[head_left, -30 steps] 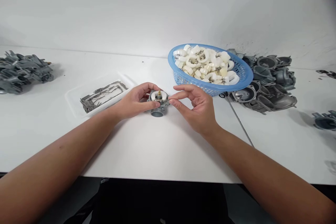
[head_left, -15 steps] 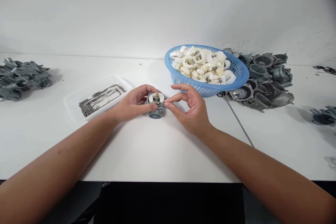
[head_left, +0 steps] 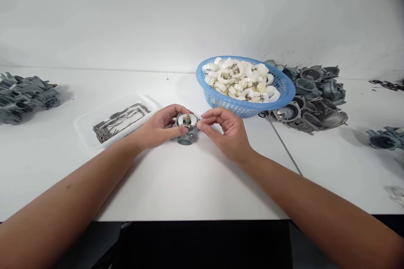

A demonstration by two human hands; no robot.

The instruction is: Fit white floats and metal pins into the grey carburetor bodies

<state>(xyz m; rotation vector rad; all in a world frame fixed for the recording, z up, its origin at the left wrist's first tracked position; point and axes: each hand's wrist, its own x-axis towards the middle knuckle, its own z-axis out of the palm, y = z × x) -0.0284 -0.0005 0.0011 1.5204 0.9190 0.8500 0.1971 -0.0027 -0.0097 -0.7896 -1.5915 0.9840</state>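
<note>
On the white table a grey metal carburetor body (head_left: pixel 185 139) rests with its round bore facing me. A white float (head_left: pixel 193 119) sits in its upper side, around a small brass part (head_left: pixel 187 117). My left hand (head_left: pixel 158 128) grips the body from the left, thumb in front and fingers behind. At the body's right edge, the thumb and forefinger of my right hand (head_left: pixel 225 134) are pinched together on a thin metal pin, now mostly hidden by the fingertips. Whether the pin is inside the body cannot be made out.
Left of the carburetor is a white tray (head_left: pixel 82 136) of metal pins (head_left: pixel 118 122). A blue basket (head_left: pixel 249 109) heaped with white floats (head_left: pixel 240 80) stands behind my right hand. Carburetor bodies are piled at far left (head_left: pixel 27 96) and right (head_left: pixel 315 101). A thin rod (head_left: pixel 285 147) lies to the right.
My right fingers have closed in toward the body's right side, and the pin shows less than before. The left hand keeps its hold. The whole view has shifted slightly.
</note>
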